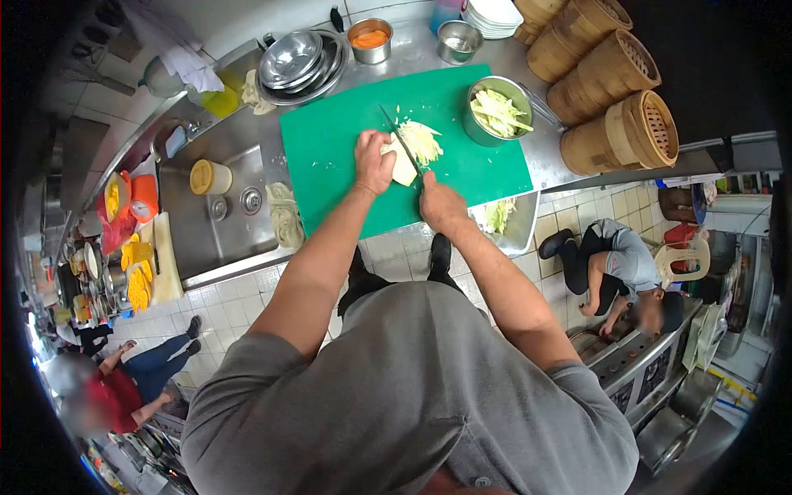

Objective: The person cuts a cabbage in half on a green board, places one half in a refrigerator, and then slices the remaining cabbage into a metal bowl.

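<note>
On the green cutting board (326, 181) my left hand (375, 162) presses a pale yellow-green vegetable piece (403, 169) down with curled fingers. A knife (399, 136) is gripped by its handle in my right hand (443, 203). Its blade lies along the piece's right side, tip pointing away from me. Thin pale shreds (424, 143) are heaped against the far side of the blade, with small bits scattered around. A metal pot (481, 137) of pale green strips (497, 111) stands on the board's right part. Below the board's near edge, more strips (500, 216) lie in a container (523, 224).
Left of the board is a sink (186, 239) with a cloth (285, 216) on its edge. Metal bowls (290, 59), a pot of orange slices (369, 51) and bamboo steamers (619, 132) line the back. One person (631, 260) crouches right; another (124, 400) is at left.
</note>
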{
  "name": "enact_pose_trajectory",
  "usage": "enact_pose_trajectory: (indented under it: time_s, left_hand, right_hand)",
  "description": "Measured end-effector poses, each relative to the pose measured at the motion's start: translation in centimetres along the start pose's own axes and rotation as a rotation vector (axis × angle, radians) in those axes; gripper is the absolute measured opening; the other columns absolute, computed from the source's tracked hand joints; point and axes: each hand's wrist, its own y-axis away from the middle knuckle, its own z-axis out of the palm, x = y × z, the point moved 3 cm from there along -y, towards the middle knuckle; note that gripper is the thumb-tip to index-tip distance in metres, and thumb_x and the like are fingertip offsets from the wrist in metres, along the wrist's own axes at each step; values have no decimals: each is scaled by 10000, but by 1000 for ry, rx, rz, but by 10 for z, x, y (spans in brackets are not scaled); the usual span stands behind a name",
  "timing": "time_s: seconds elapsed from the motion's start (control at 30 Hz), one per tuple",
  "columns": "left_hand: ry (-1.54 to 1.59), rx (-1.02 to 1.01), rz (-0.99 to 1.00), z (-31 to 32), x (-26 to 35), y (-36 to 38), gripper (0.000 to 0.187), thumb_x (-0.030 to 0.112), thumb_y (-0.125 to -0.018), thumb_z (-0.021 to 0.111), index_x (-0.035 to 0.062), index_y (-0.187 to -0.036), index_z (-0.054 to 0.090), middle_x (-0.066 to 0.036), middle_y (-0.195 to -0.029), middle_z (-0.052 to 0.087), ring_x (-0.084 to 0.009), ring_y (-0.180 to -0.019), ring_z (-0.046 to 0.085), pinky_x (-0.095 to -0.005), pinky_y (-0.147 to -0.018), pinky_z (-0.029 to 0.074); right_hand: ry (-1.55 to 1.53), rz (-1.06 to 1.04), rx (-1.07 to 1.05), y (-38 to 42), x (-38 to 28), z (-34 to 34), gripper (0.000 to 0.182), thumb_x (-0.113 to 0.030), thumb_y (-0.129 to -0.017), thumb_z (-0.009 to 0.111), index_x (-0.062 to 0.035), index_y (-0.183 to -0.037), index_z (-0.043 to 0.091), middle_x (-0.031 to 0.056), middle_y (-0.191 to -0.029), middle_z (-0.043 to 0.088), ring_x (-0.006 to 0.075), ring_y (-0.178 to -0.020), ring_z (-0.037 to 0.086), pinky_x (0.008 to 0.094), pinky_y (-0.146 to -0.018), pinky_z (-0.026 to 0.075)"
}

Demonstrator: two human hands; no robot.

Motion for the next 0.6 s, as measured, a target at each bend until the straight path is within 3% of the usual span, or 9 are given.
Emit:
enact_pose_trajectory:
  time_s: [0.2,0.37,0.6]
  left_hand:
    - [5,-16,3,-2,-2,5,291,264,-883,685,81,-1106,643,-180,-1212,536,-409,-1206,509,-513,-1061,417]
    - [37,20,-50,-1,4,6,381,279,-891,706,65,-1185,594,-205,-1241,508,-422,-1226,495,-529,-1076,404]
    - [-9,-13,-64,0,3,7,386,250,-885,711,30,-1165,562,-230,-1234,497,-429,-1222,496,-510,-1093,400]
  right_hand:
    - [-131,-61,110,55,-2,-28,285,-102,-981,511,19,-1238,509,344,-1003,735,521,-982,722,609,-882,549]
    - [44,9,16,99,-11,-50,245,-54,-952,537,41,-1178,518,350,-975,734,517,-961,734,595,-862,567]
    - [143,-24,6,111,-8,-49,261,-9,-931,553,37,-1186,525,306,-957,752,473,-942,761,564,-837,598]
